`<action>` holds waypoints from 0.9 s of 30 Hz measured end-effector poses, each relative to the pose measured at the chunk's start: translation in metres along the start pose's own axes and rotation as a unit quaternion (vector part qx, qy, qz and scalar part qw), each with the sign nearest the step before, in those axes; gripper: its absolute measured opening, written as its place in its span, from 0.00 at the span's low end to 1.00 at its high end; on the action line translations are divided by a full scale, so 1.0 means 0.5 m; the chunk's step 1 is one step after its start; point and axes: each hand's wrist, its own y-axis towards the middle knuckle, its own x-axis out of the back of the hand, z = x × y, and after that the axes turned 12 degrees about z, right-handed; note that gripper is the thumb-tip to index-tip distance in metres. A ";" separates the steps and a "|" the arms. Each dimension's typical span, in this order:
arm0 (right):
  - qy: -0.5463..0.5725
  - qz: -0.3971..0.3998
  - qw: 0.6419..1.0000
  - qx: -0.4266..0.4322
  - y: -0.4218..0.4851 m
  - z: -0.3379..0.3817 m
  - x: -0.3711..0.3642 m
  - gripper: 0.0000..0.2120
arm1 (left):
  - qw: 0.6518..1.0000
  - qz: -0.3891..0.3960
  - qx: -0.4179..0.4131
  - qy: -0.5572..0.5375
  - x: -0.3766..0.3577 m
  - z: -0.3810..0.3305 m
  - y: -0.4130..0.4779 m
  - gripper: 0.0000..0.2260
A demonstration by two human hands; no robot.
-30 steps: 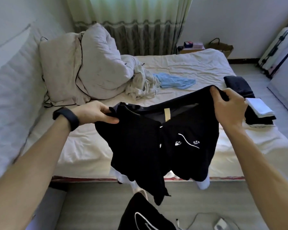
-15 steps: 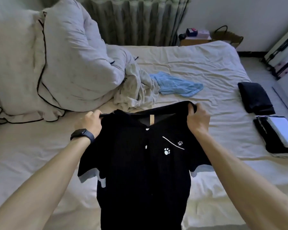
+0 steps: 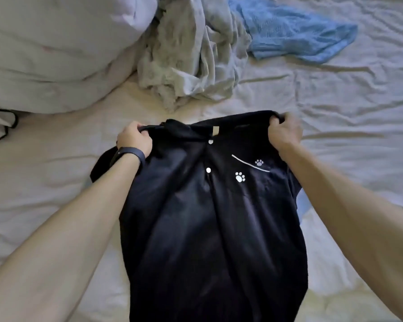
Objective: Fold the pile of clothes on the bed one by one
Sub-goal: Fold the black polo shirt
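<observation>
Gripping the black shirt [image 3: 209,217] at its shoulders, left hand [image 3: 134,138] and right hand [image 3: 285,131] have lowered it onto the bed [image 3: 56,182], ready for folding.

Bare sheet [image 3: 358,135] open to both sides of the shirt [image 3: 207,228], crumpled grey clothes [image 3: 186,66] just beyond its collar, blue cloth [image 3: 296,36] farther right, pillow [image 3: 56,54] blocking far left

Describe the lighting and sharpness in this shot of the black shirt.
Head view: soft, dim light, no glare; the shirt is so dark its folds barely show, though the paw prints stand out; wide-angle lens stretches the forearms at the edges.
</observation>
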 end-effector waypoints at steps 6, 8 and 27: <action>-0.046 0.107 0.990 0.077 -0.052 -0.088 -0.065 0.35 | 0.978 0.017 -0.171 0.115 -0.112 0.100 -0.066 0.33; -0.069 0.071 0.990 0.103 -0.162 -0.166 -0.081 0.34 | 0.963 -0.035 -0.211 0.167 -0.156 0.167 -0.163 0.30; 0.012 0.153 0.978 -0.139 -0.673 -0.723 0.010 0.19 | 0.984 0.013 0.171 -0.054 -0.334 0.536 -0.744 0.17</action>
